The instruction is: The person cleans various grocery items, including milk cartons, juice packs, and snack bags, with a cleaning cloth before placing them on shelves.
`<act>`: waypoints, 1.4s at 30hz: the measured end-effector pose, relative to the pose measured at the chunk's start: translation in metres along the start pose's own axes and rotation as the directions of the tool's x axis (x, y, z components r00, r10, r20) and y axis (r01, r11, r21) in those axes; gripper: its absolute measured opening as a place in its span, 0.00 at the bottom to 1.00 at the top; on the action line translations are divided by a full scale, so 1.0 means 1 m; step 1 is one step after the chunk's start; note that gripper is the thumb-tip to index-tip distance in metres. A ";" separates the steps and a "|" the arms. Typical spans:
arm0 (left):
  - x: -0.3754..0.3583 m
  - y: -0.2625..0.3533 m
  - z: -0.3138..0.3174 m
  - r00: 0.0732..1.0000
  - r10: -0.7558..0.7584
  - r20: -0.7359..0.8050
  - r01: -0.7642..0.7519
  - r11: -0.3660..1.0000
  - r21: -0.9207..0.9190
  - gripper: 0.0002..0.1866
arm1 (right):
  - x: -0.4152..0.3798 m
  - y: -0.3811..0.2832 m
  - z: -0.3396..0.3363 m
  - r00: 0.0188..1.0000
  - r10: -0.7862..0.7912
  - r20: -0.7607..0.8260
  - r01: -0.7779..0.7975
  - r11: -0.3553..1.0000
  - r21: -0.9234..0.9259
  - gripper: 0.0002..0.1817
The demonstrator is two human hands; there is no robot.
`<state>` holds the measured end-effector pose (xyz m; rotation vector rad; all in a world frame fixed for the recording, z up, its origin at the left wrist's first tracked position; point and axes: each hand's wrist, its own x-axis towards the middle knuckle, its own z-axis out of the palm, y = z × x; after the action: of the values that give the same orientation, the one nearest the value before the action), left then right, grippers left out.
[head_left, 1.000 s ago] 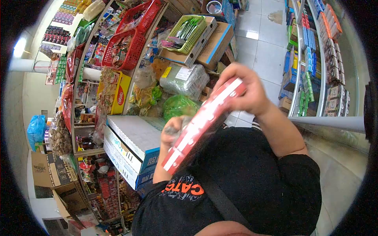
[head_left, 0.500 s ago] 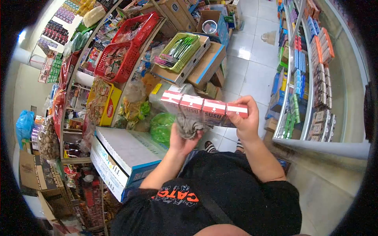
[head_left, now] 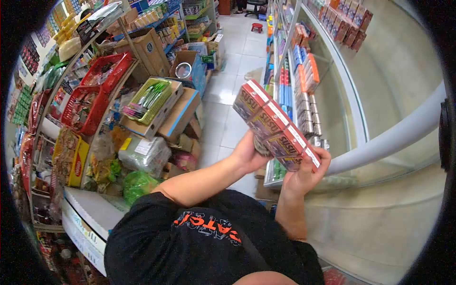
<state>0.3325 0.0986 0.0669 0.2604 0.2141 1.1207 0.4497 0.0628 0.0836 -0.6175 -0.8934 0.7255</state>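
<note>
In front of me, tilted, is a red and brown pack of boxes (head_left: 278, 126) marked "SUSU", several joined in a row with white-striped red tops. My right hand (head_left: 306, 173) grips its lower right end, thumb on the front face. My left hand (head_left: 249, 154) is closed around a bunched grey cloth (head_left: 261, 146), right at the pack's lower left edge. Most of the cloth is hidden behind the fingers and the pack.
At right stands a glass display case (head_left: 342, 76) holding stacked small boxes. Left are shelves with red baskets (head_left: 85, 109), a green basket (head_left: 149, 102) on cartons, and a white carton (head_left: 90, 223). A tiled aisle (head_left: 232, 57) runs ahead to a red stool (head_left: 257, 27).
My view has swung right and up the aisle. The pack has turned from nearly level to a slant, showing its printed front, and both hands have moved with it toward the glass case.
</note>
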 end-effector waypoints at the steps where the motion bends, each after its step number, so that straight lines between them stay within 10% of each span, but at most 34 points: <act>1: 0.003 -0.008 -0.001 0.999 -0.053 -0.004 0.053 0.999 -0.003 0.20 | 0.002 0.001 -0.001 1.000 -0.010 -0.005 0.010 1.000 -0.008 0.22; 4: 0.012 -0.015 -0.030 0.957 -0.236 0.169 0.248 0.968 -0.050 0.19 | 0.001 0.023 0.003 0.999 -0.020 -0.035 0.019 0.999 -0.033 0.23; 10: 0.056 0.050 -0.056 0.959 -0.082 -0.270 0.076 0.997 -0.032 0.15 | 0.011 0.075 0.025 0.990 0.106 0.097 -0.083 0.973 -0.216 0.24; 12: 0.098 0.101 -0.095 0.999 0.034 0.026 -0.030 0.993 -0.115 0.19 | 0.023 0.097 0.035 0.989 0.121 0.080 -0.104 0.976 -0.189 0.23; 18: 0.156 0.170 -0.071 0.986 -0.002 -0.164 -0.004 0.999 -0.041 0.30 | 0.044 0.135 0.064 0.987 0.150 -0.065 -0.158 0.977 -0.141 0.24; 24: 0.221 0.142 -0.092 0.948 -0.298 -0.108 0.280 0.947 -0.157 0.26 | 0.077 0.103 0.043 0.940 0.322 0.109 -0.094 0.554 -0.827 0.25; 26: 0.231 0.134 -0.094 0.833 -0.477 0.281 0.544 0.800 -0.253 0.23 | 0.073 0.099 0.033 0.960 0.279 0.029 -0.113 0.481 -0.869 0.26; 27: 0.221 0.133 -0.055 0.851 -0.525 0.000 0.517 0.837 -0.177 0.20 | 0.064 0.102 0.022 0.982 0.189 -0.016 -0.111 0.507 -0.855 0.27; 29: 0.219 0.109 -0.051 0.798 -0.599 0.070 0.603 0.793 -0.089 0.19 | 0.049 0.100 0.013 0.989 0.015 -0.149 -0.130 0.583 -0.802 0.28; 30: 0.221 0.085 -0.074 0.752 -0.554 0.357 0.579 0.814 0.044 0.21 | 0.041 0.097 0.013 0.969 -0.068 -0.236 -0.141 0.633 -0.761 0.28; 32: 0.188 0.082 -0.046 0.696 -0.714 0.079 0.667 0.683 0.297 0.26 | 0.030 0.087 0.021 0.920 -0.171 -0.353 -0.125 0.725 -0.677 0.29; 34: 0.173 0.060 -0.060 0.531 -0.762 0.370 0.747 0.628 0.221 0.22 | 0.024 0.071 0.037 0.890 -0.206 -0.407 -0.079 0.809 -0.583 0.30; 36: 0.154 0.040 -0.060 0.537 -0.821 0.194 0.693 0.560 0.455 0.17 | 0.016 0.058 0.049 0.890 -0.243 -0.387 -0.067 0.768 -0.637 0.31; 39: 0.147 0.066 -0.042 0.159 -0.901 0.404 0.839 0.339 0.424 0.19 | 0.011 0.050 0.057 0.856 -0.295 -0.424 -0.065 0.753 -0.655 0.30; 42: 0.162 0.056 -0.074 0.184 -0.914 0.363 0.787 0.358 0.503 0.18 | 0.026 0.047 0.070 0.789 -0.428 -0.440 0.022 0.736 -0.677 0.29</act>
<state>0.3305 0.2756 0.0075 0.5844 -0.1237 -0.2237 0.3870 0.1235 0.0951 -1.2392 -0.6100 -0.0664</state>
